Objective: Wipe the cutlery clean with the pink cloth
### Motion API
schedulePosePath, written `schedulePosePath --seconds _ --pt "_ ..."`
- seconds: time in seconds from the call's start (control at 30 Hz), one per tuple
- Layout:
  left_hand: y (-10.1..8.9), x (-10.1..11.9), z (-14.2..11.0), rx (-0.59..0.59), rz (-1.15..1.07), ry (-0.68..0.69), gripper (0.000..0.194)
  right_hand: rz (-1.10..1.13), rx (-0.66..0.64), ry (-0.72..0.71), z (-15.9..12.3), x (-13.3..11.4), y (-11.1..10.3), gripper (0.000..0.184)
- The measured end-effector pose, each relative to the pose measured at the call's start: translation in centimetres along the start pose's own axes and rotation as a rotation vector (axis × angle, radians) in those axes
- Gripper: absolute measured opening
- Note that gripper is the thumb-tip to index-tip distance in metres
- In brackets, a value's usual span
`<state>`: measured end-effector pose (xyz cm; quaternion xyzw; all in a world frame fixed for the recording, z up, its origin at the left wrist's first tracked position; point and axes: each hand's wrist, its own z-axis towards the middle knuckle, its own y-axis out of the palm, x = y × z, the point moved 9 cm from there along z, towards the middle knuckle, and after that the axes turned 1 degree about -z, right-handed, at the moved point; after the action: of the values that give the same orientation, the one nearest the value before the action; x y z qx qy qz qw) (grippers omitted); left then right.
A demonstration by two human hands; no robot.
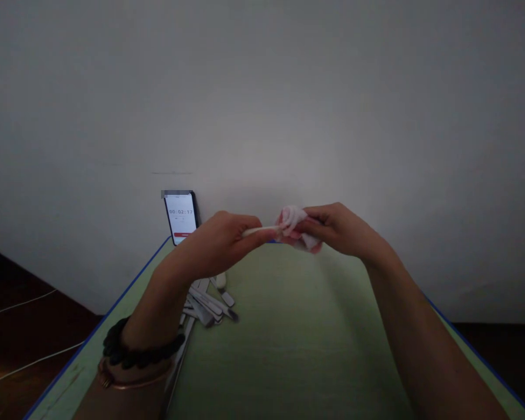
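Observation:
My left hand [221, 242] is closed on a thin white handle [262, 230], thumb and fingers pinching it from the left. What kind of tool it belongs to I cannot make out, since its right end goes into a pink and white cloth [294, 219]. That cloth is bunched in my right hand [343, 230], whose fingers press it around the tool's end. Both hands are raised over the far part of the table. Below my left wrist lies a loose pile of pale, slim-handled tools [205, 306], partly covered by my forearm.
A phone [181, 216] showing a timer leans on the wall [262, 105] at the table's back left corner. The green table [289, 338] has blue edges. A long pale strip [179, 361] lies by my left forearm. White cables [26, 303] run at the left.

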<state>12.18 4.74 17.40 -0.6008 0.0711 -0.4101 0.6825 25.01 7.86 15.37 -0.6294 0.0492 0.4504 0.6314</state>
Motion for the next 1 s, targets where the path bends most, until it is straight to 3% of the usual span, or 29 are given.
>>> schedulePosePath --seconds 0.2,0.3,0.43,0.57,0.73,0.83,1.0 --pt "-1.8 0.2 0.3 0.245 -0.081 -0.034 0.043 0.120 0.521 -0.006 -0.6 -0.6 -3.7 0.029" --pt "-1.9 0.6 0.4 0.277 -0.120 -0.041 0.044 0.112 0.662 0.023 -1.2 -0.7 -4.8 0.032" --pt "-1.8 0.4 0.4 0.290 -0.186 -0.054 0.043 0.251 0.811 0.042 -1.9 0.9 -6.0 0.035" --pt "-2.0 -1.2 0.2 0.361 -0.379 -0.116 0.041 0.556 0.773 0.029 -0.9 2.6 -5.1 0.035" --pt "0.1 -1.5 0.9 0.312 -0.513 -0.141 0.042 0.915 0.736 0.068 0.7 2.1 -1.7 0.031" --pt "1.8 -0.9 1.4 0.262 -0.525 -0.138 0.038 0.985 0.654 0.050 1.7 0.8 0.5 0.039" --pt "3.6 -0.9 2.0 0.194 -0.504 -0.146 0.036 0.913 0.602 0.119 2.0 0.1 2.8 0.045"
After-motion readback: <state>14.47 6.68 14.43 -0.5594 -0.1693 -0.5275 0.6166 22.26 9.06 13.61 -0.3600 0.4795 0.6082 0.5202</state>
